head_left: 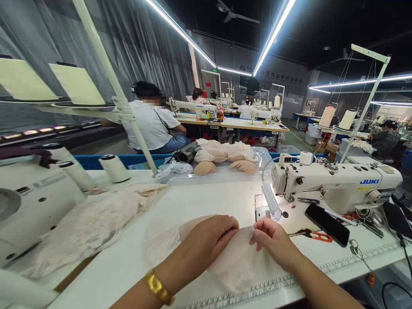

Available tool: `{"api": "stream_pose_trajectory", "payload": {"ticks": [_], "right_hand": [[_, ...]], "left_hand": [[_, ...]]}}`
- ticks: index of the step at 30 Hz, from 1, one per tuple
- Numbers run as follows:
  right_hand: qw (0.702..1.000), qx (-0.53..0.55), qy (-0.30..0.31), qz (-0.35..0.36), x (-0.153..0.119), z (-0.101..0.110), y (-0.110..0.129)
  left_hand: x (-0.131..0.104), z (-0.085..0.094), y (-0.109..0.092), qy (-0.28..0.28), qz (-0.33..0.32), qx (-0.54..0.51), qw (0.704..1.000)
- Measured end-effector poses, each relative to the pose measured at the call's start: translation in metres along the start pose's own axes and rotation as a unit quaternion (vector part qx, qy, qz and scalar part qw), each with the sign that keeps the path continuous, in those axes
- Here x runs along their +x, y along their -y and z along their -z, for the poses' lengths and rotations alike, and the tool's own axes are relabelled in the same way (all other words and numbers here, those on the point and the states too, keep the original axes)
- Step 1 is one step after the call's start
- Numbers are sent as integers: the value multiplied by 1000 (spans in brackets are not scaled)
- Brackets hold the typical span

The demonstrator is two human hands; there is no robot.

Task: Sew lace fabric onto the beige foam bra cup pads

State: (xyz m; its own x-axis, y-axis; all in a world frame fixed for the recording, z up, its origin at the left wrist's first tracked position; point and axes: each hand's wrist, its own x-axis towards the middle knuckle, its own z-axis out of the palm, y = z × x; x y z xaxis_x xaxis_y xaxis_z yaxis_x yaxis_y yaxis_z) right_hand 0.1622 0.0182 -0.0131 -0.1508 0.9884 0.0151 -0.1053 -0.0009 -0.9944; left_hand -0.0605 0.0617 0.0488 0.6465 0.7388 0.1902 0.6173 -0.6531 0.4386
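Note:
A pale, sheer lace fabric [236, 262] lies on the white sewing table, its lower part over the printed ruler near the front edge. My left hand [214, 236] rests on the fabric with its fingers curled together against it; a gold bracelet is on that wrist. Just to its right, my right hand [268, 238] pinches the fabric's upper edge between thumb and fingers. Gathered lace [164, 244] spreads out to the left of my left hand. The needle area of a white JUKI sewing machine [337, 184] stands just beyond my right hand.
On the right lie a black phone [328, 224], orange-handled snips [318, 236] and keys. A clear tray [186, 176] behind holds lace pieces and beige pads [205, 168]. More lace [96, 223], thread cones [114, 168] and another machine occupy the left. A person in white [149, 124] sits ahead.

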Motion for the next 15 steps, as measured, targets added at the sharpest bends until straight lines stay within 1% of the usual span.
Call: {"api": "stream_pose_trajectory", "payload": {"ticks": [1, 3, 4, 5, 8, 9, 10, 12, 13, 14, 15], "right_hand": [[1000, -23, -2, 9, -1, -2, 1], [997, -69, -5, 27, -5, -5, 6], [995, -93, -2, 36, -7, -5, 10], [992, -118, 5, 44, -9, -5, 15], [977, -199, 28, 69, -17, -1, 38], [970, -228, 28, 79, -19, 2, 46], [961, -258, 22, 97, -21, 4, 54], [930, -328, -9, 167, -24, 8, 66], [904, -366, -34, 219, -25, 8, 70], [871, -400, -62, 278, -26, 7, 72], [835, -427, -90, 335, -27, 5, 72]], "left_hand": [[2, -2, 1, 3, 2, -3, 1000], [6, -2, 2, 5, -6, -44, 999], [8, -1, 2, 23, -16, -80, 996], [12, 1, 2, 54, -27, -120, 991], [26, 10, -3, 181, -43, -210, 960], [30, 12, -4, 207, -41, -221, 952], [34, 15, -5, 216, -38, -224, 949], [39, 18, -6, 205, -30, -222, 953], [40, 19, -5, 184, -28, -217, 958], [39, 20, -4, 149, -30, -204, 967], [37, 20, -2, 99, -41, -178, 978]]}}
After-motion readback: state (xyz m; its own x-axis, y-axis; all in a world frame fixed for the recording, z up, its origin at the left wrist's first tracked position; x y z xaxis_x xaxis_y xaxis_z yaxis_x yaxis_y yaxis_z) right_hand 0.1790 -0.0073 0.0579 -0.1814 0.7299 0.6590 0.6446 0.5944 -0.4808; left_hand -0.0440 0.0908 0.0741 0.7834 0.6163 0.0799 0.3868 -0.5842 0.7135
